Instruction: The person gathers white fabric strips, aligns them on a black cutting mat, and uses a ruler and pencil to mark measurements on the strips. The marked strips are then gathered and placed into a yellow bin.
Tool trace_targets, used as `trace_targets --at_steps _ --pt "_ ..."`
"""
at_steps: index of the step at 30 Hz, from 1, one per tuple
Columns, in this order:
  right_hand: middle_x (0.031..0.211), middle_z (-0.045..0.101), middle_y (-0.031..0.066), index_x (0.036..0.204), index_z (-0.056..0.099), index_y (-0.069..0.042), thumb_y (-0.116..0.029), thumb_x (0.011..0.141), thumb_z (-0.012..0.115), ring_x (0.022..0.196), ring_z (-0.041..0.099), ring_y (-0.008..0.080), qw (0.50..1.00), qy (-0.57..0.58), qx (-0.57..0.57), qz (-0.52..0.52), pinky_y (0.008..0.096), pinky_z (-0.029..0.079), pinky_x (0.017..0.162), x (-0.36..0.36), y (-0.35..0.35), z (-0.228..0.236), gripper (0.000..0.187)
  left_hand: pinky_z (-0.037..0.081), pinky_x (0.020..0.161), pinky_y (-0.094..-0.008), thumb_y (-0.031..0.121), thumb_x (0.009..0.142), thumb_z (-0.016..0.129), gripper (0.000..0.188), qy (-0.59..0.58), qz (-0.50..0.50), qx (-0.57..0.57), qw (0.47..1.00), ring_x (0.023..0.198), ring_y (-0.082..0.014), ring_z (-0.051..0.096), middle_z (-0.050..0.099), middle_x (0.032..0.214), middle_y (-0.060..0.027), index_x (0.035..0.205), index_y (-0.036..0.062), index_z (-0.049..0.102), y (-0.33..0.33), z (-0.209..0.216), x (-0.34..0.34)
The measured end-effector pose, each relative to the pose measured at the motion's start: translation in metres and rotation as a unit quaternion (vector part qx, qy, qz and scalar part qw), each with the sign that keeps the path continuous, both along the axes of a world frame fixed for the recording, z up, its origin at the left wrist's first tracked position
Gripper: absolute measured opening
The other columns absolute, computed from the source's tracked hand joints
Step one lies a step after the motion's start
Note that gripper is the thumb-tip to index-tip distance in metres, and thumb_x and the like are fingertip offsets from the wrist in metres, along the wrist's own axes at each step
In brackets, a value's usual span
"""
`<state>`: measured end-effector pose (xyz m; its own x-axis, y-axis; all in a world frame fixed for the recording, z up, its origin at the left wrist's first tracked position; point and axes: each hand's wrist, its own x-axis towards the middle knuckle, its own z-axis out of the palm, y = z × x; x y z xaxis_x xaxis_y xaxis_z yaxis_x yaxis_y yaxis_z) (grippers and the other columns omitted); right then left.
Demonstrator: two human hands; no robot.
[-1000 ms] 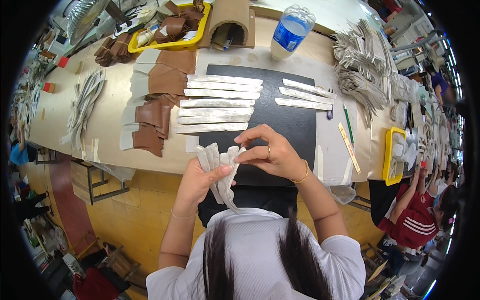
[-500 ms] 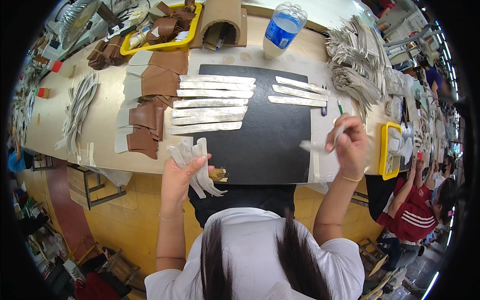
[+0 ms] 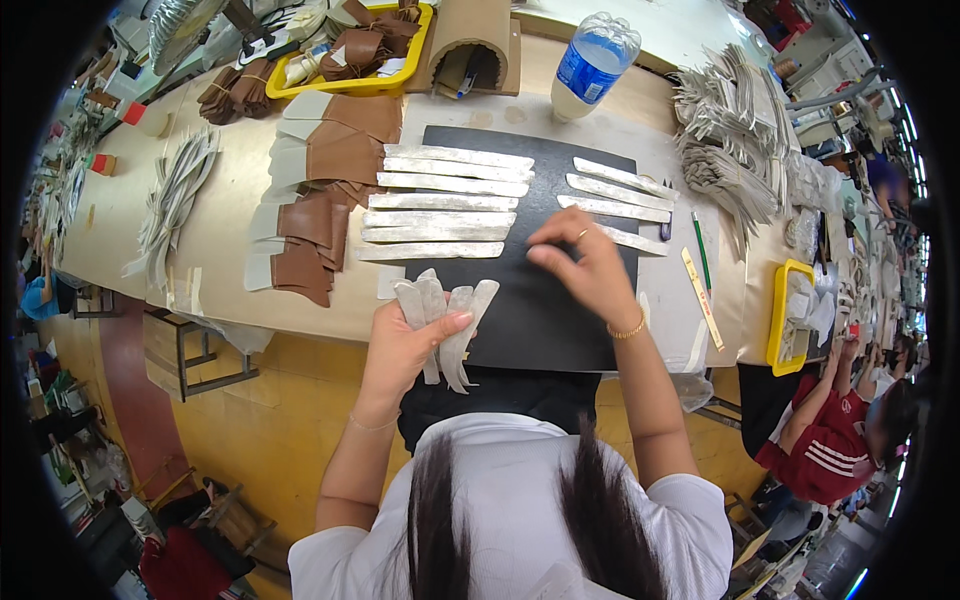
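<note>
My left hand (image 3: 402,345) is closed round a fanned bunch of pale fabric-like strips (image 3: 460,312), thumb on top, just over the near edge of a black mat (image 3: 540,335). My right hand (image 3: 592,265) hovers above the mat's right half, fingers loosely curled, thumb and forefinger apart, with nothing seen between them. A pale strip (image 3: 637,241) lies partly hidden beyond that hand. Above it, more single strips (image 3: 618,190) lie side by side at the mat's right edge. Several whitish strips (image 3: 440,202) form a row across the mat's left edge.
Brown leather pieces with pale ends (image 3: 310,235) lie left of the mat. A plastic bottle (image 3: 592,70) stands behind it. Thick strip bundles (image 3: 735,150), a green pencil (image 3: 702,250), a flat yellowish stick (image 3: 703,300) and a yellow tray (image 3: 775,330) are at right.
My right hand has moved left over the mat, and the strip it held now appears on the mat below the others. My left hand's bunch has shifted right and fanned out.
</note>
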<state>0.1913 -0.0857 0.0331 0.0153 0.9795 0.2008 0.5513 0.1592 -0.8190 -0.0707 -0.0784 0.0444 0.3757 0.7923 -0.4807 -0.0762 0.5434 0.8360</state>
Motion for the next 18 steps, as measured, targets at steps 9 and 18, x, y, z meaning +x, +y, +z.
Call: trace_targets --at_steps 9,18 --pt "0.093 0.07 0.009 0.095 0.062 -0.002 -0.013 0.09 0.072 0.088 0.068 0.0172 0.925 0.313 -0.162 0.143 0.031 0.055 0.083 -0.05 -0.018 0.019 0.016 0.056 0.07 -0.0293 0.007 0.084 0.079 0.026 -0.009 0.037 -0.001 0.999 0.077 -0.0155 0.069 0.069 0.093 -0.0085 0.102 -0.0034 0.065 0.002 0.0 -0.01" --pt "0.081 0.06 0.0069 0.101 0.068 0.004 -0.011 0.098 0.059 0.066 0.058 0.0094 0.982 0.153 -0.092 -0.058 0.0212 0.047 0.058 0.054 -0.057 0.079 0.018 0.06 0.062 -0.0317 0.006 0.087 0.073 0.023 -0.002 0.084 -0.019 0.996 0.07 -0.0206 0.07 0.065 0.085 -0.0085 0.104 -0.0031 0.06 0.009 0.007 -0.028"
